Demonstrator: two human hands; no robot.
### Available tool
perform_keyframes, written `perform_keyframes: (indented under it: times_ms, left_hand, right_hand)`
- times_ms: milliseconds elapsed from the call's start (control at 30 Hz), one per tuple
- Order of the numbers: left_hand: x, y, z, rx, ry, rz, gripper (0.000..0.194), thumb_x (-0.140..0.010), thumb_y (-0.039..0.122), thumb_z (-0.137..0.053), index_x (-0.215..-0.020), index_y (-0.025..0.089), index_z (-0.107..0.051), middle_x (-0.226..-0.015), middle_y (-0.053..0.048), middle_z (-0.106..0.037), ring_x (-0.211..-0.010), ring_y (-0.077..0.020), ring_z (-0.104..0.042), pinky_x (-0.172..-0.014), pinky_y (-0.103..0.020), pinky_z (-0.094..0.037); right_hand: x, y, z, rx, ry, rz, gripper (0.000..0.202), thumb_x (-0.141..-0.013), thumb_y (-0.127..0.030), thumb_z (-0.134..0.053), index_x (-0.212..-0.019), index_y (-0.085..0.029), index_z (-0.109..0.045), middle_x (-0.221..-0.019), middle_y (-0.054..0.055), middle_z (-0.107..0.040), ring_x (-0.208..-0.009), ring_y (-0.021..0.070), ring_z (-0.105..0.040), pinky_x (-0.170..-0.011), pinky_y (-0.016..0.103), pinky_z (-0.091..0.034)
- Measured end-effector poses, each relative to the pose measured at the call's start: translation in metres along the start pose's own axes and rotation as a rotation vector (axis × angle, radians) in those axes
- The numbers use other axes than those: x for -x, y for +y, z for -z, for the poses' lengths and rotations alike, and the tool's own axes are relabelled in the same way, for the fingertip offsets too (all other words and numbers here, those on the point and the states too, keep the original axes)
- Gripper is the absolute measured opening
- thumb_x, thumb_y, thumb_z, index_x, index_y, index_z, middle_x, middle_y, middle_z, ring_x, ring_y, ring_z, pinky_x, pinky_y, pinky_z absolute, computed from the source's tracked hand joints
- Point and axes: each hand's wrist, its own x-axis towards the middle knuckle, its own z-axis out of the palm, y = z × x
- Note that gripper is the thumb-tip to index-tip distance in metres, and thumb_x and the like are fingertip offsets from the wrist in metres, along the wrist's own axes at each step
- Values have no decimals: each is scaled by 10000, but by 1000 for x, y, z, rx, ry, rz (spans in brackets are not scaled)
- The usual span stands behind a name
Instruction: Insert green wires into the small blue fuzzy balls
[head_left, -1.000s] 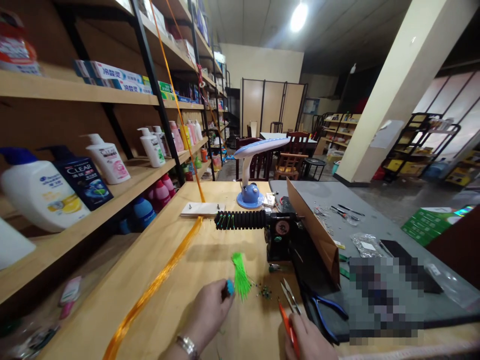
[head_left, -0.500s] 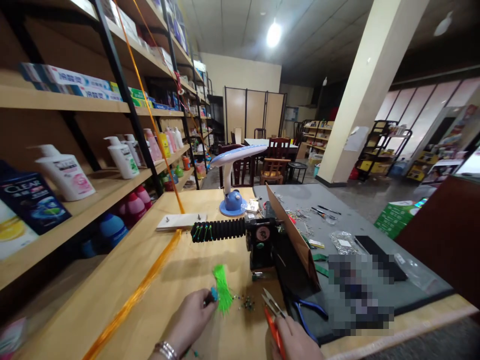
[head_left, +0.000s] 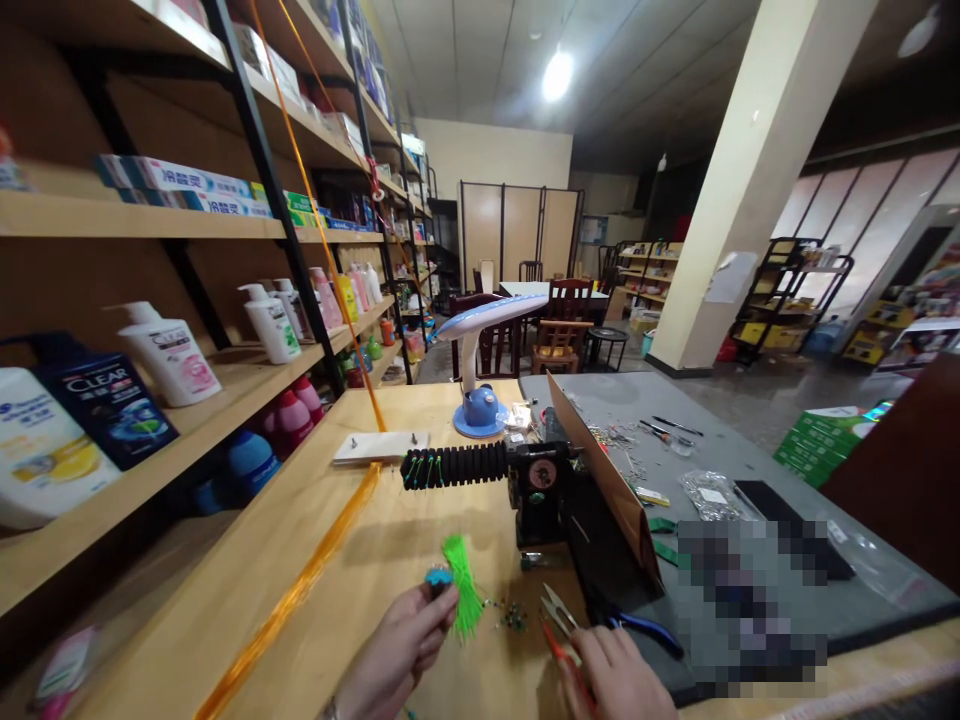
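My left hand (head_left: 405, 645) is closed, thumb and fingers pinching a small blue-topped item (head_left: 439, 577) with a dark lower part; its kind I cannot make out. Just right of it lies a bundle of bright green strands (head_left: 463, 590) on the wooden table. At the front, my right hand (head_left: 619, 675) has its fingers around the orange-red handles of a pair of scissors (head_left: 556, 625), the pointed blades apart and facing away from me. Small dark beads (head_left: 514, 615) lie scattered between the two hands. Blue-handled pliers (head_left: 645, 630) rest just beyond my right hand.
A black ridged roller (head_left: 457, 465) with green threads juts from a black machine (head_left: 540, 490). Behind stands a blue desk lamp (head_left: 480, 408). Orange threads (head_left: 322, 550) run down the table's left. A cardboard panel (head_left: 604, 480) borders the grey mat (head_left: 622, 400). Shelves line the left.
The camera view has turned slightly left, so everything sits further right. My left hand has turned, showing more of the blue-topped item. My right hand stays at the scissors.
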Motion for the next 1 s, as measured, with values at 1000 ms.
perform_keyframes:
  times_ms: [1000]
  left_hand:
    - [-3,2,-34,297,-21,43,512,-507,442,-936,-766,132,-621,-535,81,-510,-406,12,-254,-412,-139,-117]
  right_hand:
    - [-122,-74,-20,-1046,-370,-514,342,-843,-493,-526,-687,-189,-524,-571,-38,-521,-533,121,-486,-539,225,-389]
